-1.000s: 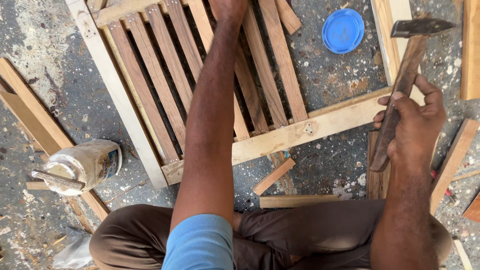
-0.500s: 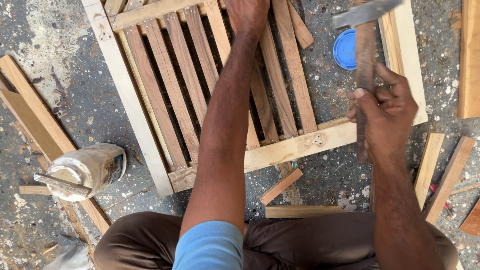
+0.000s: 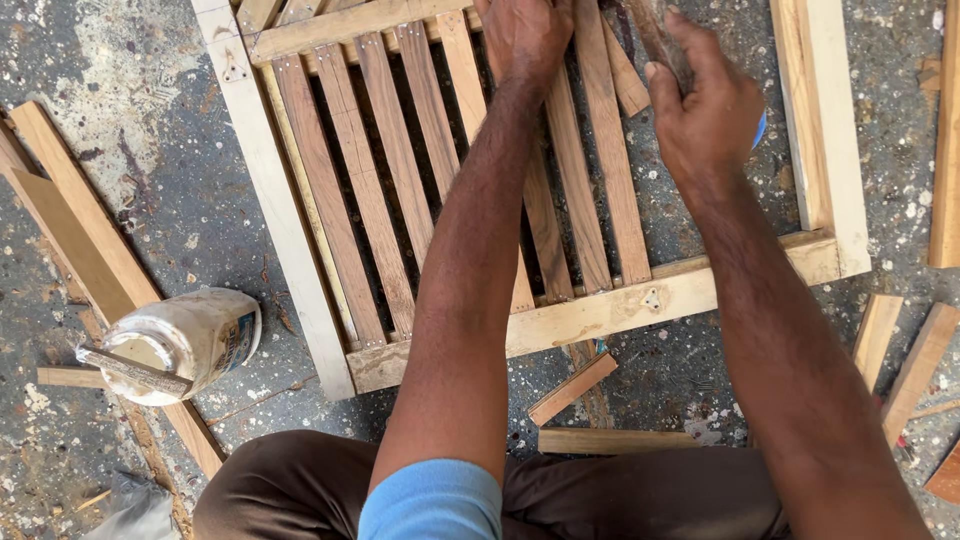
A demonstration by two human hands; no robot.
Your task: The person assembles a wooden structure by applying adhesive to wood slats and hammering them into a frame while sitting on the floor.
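Note:
A slatted wooden frame (image 3: 590,315) lies flat on the speckled concrete floor, pale rails around several dark brown slats (image 3: 380,170). My left hand (image 3: 525,35) presses down on the slats near the frame's far end. My right hand (image 3: 705,110) is closed around the wooden handle of a hammer (image 3: 655,35), held over the slats at the upper right; the hammer's head is out of view above the top edge. A blue lid (image 3: 760,130) peeks out just behind my right hand.
A plastic jar (image 3: 185,345) with a stick across its mouth lies at the left beside long planks (image 3: 85,240). Short wood offcuts (image 3: 572,388) lie near my knees, more strips (image 3: 905,360) at the right. A second pale frame piece (image 3: 825,130) stands at the upper right.
My right hand has swung the hammer from the right side in toward the slats near my left hand. The view has shifted so the frame sits lower and closer.

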